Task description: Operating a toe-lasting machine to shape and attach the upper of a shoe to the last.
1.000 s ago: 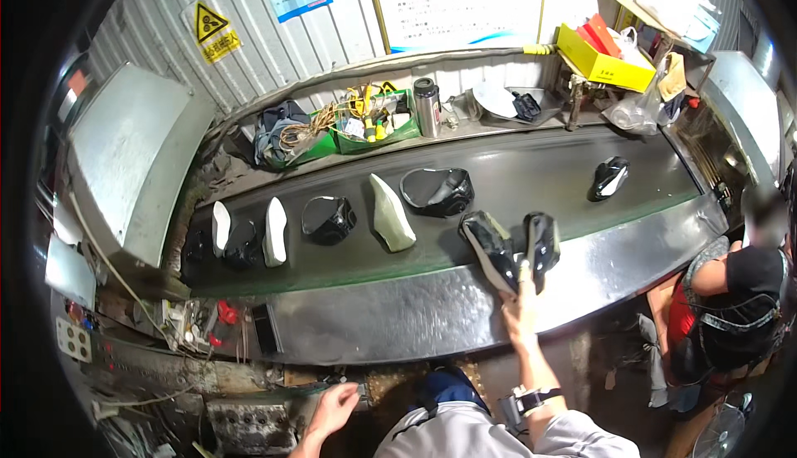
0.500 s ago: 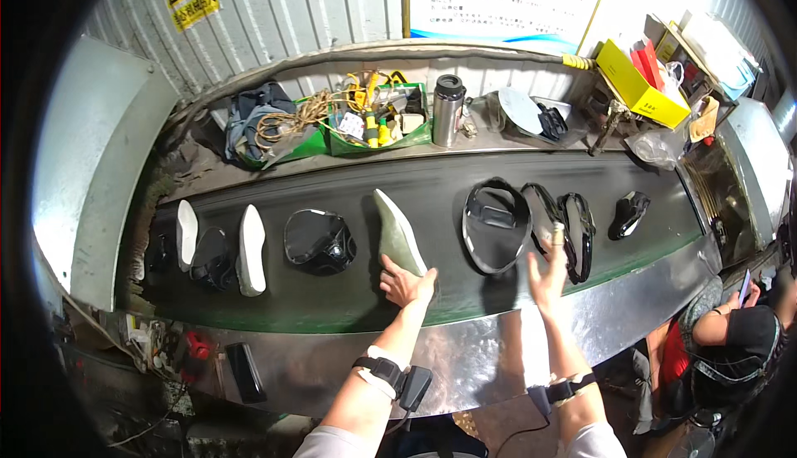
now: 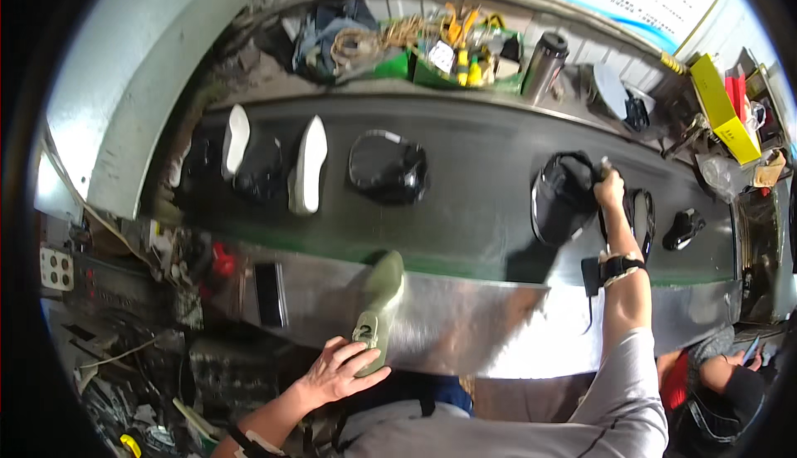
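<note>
My left hand grips the heel end of an olive-green shoe last, tilted over the metal ledge with its toe toward the belt. My right hand is closed around a shoe piece on the belt; a greyish tip shows above the fingers, and the hand hides most of it. Just left of that hand lies a black shoe upper, spread in a loop. Right of it is a dark-rimmed shoe, with a small black shoe piece farther right.
On the dark conveyor belt, white lasts and black uppers lie to the left. A phone rests on the metal ledge. Behind stand a green tool bin and steel flask. Another person sits at lower right.
My left hand has lifted the green last off the belt and drawn it back toward me over the ledge. My right hand, open before, has reached forward and closed on a shoe piece. The view has shifted.
</note>
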`<state>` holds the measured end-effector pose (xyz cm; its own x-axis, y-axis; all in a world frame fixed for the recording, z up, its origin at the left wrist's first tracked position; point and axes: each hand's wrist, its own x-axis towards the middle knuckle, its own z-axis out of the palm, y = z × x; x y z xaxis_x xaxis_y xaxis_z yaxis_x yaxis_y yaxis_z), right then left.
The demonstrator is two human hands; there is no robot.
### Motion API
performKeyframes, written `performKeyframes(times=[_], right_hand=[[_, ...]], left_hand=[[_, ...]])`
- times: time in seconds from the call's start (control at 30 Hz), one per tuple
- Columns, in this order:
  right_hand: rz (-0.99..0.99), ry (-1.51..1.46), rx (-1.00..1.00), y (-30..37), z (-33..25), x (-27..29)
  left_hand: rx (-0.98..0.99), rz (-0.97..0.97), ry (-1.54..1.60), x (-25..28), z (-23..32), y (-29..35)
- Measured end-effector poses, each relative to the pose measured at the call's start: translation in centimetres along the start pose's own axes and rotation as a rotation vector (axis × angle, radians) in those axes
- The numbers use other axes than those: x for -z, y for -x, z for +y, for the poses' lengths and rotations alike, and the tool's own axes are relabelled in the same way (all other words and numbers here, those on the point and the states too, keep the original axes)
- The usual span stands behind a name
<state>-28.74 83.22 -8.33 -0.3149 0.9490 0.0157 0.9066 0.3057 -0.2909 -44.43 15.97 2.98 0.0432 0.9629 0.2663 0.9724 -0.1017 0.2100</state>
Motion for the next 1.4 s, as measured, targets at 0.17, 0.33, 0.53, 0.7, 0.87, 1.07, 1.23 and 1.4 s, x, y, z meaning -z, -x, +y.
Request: performKeyframes(times=[0.17, 0.33, 0.53, 0.7, 0.87, 1.07, 1.23, 1.4], right_hand=[[-0.428, -0.836, -0.282, 7.8, -1.8, 2.4], [-0.076, -1.158, -0.525, 27.0, -6.8, 5.1], [-0.070, -1.963, -0.942, 45.2, -5.3, 3.9], [-0.199, -2.273, -0.968, 51.3, -7.0, 4.8], [-0.457, -2.157, -0.939, 55.5, -9.5, 5.9], [-0.553, -2.148, -0.776, 57.6, -10.1, 6.0], [-0.533, -2.075, -0.694, 57.0, -10.9, 9.5], [-0.524, -0.645, 0.146, 59.4, -12.7, 10.1]], left_hand=[[0.230, 0.047, 0.204, -3.5, 2.5, 2.1], [0.824, 0.278, 0.628, -8.0, 1.3, -1.1], [0.992, -0.011, 0.706, -9.1, -1.3, -0.6], [1.287, 0.174, 0.890, -9.5, 1.2, -0.5], [1.423, 0.131, 0.886, -9.1, 3.1, -0.8], [1.010, 0.558, 1.356, -7.5, -1.4, 2.6], [1.044, 0.275, 1.580, -5.3, -2.0, 2.0], [1.317, 0.083, 2.423, -3.1, -5.5, -0.4]])
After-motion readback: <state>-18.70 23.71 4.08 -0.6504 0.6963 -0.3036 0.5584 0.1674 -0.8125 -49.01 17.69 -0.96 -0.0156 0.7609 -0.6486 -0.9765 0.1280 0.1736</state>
